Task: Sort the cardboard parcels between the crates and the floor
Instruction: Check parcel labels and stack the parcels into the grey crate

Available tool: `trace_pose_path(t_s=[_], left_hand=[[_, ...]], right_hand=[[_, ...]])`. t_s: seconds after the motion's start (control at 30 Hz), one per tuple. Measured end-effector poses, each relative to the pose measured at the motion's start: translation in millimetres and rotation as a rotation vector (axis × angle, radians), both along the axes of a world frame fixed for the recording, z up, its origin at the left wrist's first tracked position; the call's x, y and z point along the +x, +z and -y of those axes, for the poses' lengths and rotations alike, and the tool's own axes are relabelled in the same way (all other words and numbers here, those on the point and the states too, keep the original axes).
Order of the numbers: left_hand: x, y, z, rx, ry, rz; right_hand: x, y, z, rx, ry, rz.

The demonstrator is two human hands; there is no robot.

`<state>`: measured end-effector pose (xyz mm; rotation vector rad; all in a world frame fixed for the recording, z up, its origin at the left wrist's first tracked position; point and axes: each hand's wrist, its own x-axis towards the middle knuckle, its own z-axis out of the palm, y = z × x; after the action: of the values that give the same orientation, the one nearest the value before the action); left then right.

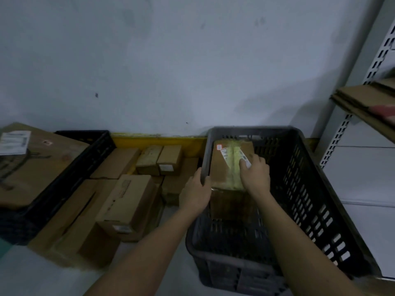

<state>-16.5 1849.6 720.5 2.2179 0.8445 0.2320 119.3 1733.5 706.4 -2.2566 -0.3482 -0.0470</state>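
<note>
While left hand (pixel 195 190) grips crate (pixel 303 189) rim, right hand (pixel 255 171) lies flat, fingers extended, on parcel (pixel 226 167) top.

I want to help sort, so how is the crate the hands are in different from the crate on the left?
The grey crate looks lighter and holds one taped parcel, with room around it; the black crate is darker, and a large labelled box covers most of its top. The left hand grips the grey crate's rim and the right hand rests on its parcel; nobody touches the black crate. Both are slotted plastic crates standing by the wall.
</note>
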Motion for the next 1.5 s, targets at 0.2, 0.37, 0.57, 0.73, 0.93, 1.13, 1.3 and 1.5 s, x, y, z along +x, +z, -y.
trace_pose_path(t_s=[0.2,0.37,0.57,0.73,0.93,1.13,1.3,1.5], left_hand=[[-22,4,-42,0.088,-0.011,-0.048],[-57,26,-96,0.158,0.027,-0.066],[-135,35,-170,0.327,0.111,-0.212],[-205,17,-235,0.273,0.192,-0.258],[-275,-13,-275,0.263,0.231,-0.191],[-341,-54,-294,0.153,0.324,-0.005],[-363,-79,-313,-0.074,0.387,0.077],[-363,-87,-318,-0.446,0.393,0.117]], right_hand=[[-22,35,-18,0.035,0.282,0.123],[-48,62,-63,-0.088,0.54,0.101],[-100,75,-136,-0.174,0.685,0.058],[-156,69,-199,-0.239,0.728,0.062],[-228,55,-250,-0.332,0.773,0.01],[-307,32,-266,-0.173,0.681,-0.16],[-351,-11,-264,-0.087,0.44,-0.402],[-385,-41,-271,0.096,0.341,-0.816]])
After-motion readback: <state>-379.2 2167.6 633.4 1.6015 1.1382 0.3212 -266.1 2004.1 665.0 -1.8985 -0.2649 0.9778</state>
